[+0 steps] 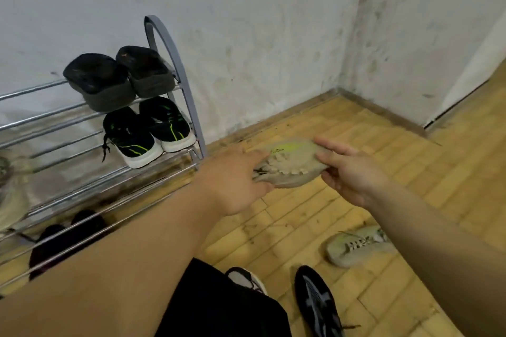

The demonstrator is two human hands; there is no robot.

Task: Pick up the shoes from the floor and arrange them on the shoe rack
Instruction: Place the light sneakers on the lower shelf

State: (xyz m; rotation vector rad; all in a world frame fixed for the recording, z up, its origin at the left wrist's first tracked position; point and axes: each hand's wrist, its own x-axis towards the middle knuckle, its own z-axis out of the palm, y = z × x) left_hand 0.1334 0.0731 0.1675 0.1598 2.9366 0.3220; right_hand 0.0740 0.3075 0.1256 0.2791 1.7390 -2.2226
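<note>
Sneaker (293, 165) gripped between left hand (235, 180) and right hand (353, 175).

Stained white walls (246, 22) meeting in a corner, yellow wood-block floor (356, 159) (scuffed, gritty near the wall), brown skirting (315, 100)

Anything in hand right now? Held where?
One beige sneaker, held at both ends: left hand grips one end, right hand pinches the opposite end. Which end is the toe cannot be told.
</note>
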